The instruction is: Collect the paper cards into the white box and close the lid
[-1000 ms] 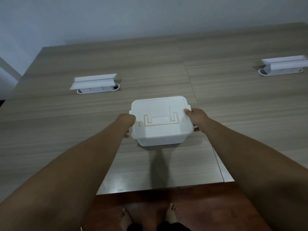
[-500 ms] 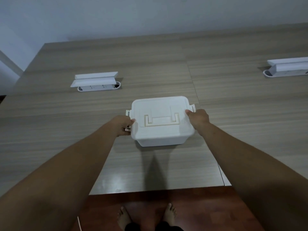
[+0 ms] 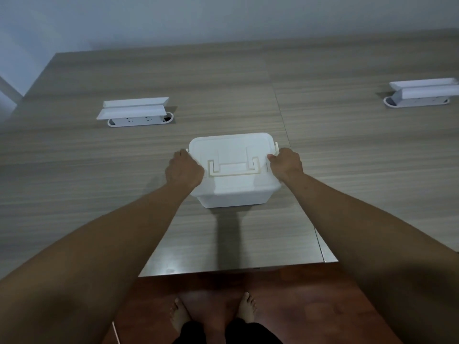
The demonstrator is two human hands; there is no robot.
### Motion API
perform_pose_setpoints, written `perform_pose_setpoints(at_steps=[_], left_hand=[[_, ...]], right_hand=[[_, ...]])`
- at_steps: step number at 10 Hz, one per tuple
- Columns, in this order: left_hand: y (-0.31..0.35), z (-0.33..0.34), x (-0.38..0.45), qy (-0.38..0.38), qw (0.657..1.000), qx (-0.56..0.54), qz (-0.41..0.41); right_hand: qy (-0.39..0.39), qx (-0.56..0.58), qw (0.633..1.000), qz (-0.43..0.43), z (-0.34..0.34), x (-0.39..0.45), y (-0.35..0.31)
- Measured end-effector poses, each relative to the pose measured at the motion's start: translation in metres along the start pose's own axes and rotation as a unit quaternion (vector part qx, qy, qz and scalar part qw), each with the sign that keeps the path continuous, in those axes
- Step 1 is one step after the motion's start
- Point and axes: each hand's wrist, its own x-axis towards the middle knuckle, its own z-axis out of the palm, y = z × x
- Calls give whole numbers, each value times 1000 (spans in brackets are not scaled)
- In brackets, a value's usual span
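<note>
Pressing in from both sides, the hands now sit higher on the white box [image 3: 233, 192] than half a second ago: the left hand [image 3: 183, 170], which had been down at the side clip, has climbed onto the lid's [image 3: 229, 147] left edge, and the right hand [image 3: 286, 163] has slid a little farther along the right edge toward the far clip [image 3: 276, 148]. The box itself has not shifted on the wooden table [image 3: 74, 170].

Nearest the camera, both bare forearms reach straight out, converging on the box. The left hand is knuckles-up, fingers curled down over the lid's left rim and closed against it. The right hand mirrors it, its thumb and fingertips [image 3: 271, 157] pinched at the lid's right rim just short of the clip. Between the two sets of fingers lies the folded-down carry handle [image 3: 234, 168], flat on the lid. The lid is seated on the box; no cards show.

Beyond the left fingers, well apart, stands a white pop-up socket unit [image 3: 135, 112]; another [image 3: 422, 93] stands far beyond the right fingers.
</note>
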Motion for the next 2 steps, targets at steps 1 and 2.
perform_pose_setpoints(at_steps=[1, 2], left_hand=[[13, 6, 0, 35, 993, 36, 106], [23, 18, 2, -7, 979, 95, 178]], right_hand=[[16, 28, 998, -61, -17, -5, -4], [65, 151, 981, -102, -46, -25, -17]])
